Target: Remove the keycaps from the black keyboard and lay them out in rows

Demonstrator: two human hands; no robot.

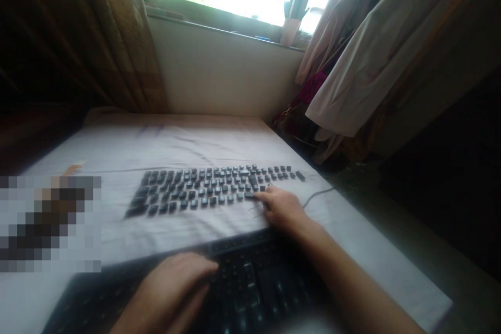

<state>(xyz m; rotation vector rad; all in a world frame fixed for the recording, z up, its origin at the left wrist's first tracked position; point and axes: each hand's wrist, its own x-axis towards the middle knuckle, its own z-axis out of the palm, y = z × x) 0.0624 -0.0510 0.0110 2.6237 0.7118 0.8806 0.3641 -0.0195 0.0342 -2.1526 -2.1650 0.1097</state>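
Observation:
A black keyboard [250, 284] with many keycaps off lies close to me, partly blurred. Over its middle rests my left hand [168, 284], fingers stretched to the right and thumb a little apart, with no object visible in it. Farther out, rows of loose black keycaps [195, 188] are spread on the white cloth. At the right end of the nearest row is my right hand [284, 206], its fingertips closed at a wide keycap [249, 195]. Some of its fingers are hidden behind the hand.
A white sheet covers the bed-like surface [129, 237]. A cable [319, 191] runs off its right edge. Something pixelated [50, 224] lies at the left. Hanging clothes [352, 78], a curtain [117, 36] and a window with a cup [289, 31] on the sill stand behind.

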